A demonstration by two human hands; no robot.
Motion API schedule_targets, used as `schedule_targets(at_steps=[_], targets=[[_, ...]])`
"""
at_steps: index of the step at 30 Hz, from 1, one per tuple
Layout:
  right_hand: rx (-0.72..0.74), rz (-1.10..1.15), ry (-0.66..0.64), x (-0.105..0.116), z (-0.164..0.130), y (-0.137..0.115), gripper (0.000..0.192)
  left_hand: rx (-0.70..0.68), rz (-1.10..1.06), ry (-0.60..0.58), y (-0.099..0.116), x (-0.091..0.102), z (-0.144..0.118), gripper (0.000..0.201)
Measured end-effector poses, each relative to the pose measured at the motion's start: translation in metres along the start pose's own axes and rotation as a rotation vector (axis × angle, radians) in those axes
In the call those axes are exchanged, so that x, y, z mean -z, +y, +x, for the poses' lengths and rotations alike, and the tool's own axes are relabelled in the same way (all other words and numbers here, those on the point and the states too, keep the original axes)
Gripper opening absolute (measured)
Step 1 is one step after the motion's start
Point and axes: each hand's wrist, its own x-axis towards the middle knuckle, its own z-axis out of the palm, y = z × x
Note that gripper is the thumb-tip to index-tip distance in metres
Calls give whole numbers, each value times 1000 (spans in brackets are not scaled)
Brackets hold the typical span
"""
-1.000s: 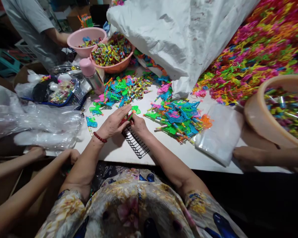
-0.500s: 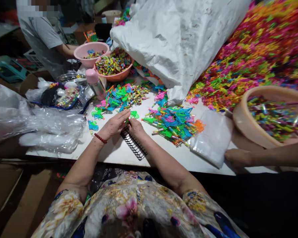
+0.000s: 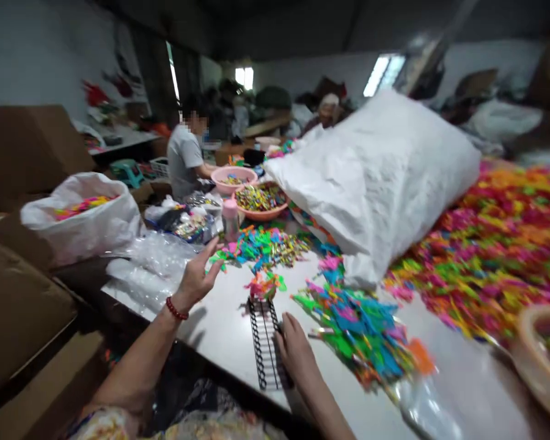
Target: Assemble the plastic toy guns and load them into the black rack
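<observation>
A black plastic rack [image 3: 266,348] with a row of loops along its side lies on the white table in front of me. Colourful plastic pieces [image 3: 262,287] sit at its far end, pink, orange and green. My right hand [image 3: 296,345] is at the rack's right edge, its fingers closed against it. To the left, my left hand [image 3: 199,278], with a red bead bracelet on the wrist, is raised with thumb and fingers apart and nothing in it. Beyond that hand lies a pile of small coloured toys [image 3: 261,244]. A second pile [image 3: 355,324] spreads right of my right hand.
A big white sack [image 3: 371,177] leans across the table's back. Colourful plastic parts [image 3: 499,238] are heaped at the right, beside a basin [image 3: 531,348]. A pink-capped bottle [image 3: 230,220], bowls [image 3: 262,214] and clear bags [image 3: 151,269] stand or lie left. A co-worker [image 3: 183,156] is behind.
My view has lifted and turned. My left hand has moved away from my right hand and opened. Bright pieces now show at the rack's far end, and my right hand is at its side.
</observation>
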Motion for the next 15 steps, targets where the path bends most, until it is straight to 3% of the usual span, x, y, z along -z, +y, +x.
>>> schedule_targets(at_steps=[4, 6, 8, 11, 15], targets=[[82, -20, 90, -14, -10, 23, 40, 143, -205, 378, 10, 72, 106, 73], [86, -32, 95, -10, -12, 19, 39, 282, -366, 532, 9, 107, 150, 68], [72, -59, 76, -1, -15, 9, 39, 376, -474, 593, 8, 124, 171, 54], [54, -90, 37, 14, -22, -2, 39, 240, -492, 561, 32, 106, 150, 50], [36, -122, 10, 31, -32, -8, 38, 163, -522, 156, 103, 59, 49, 50]])
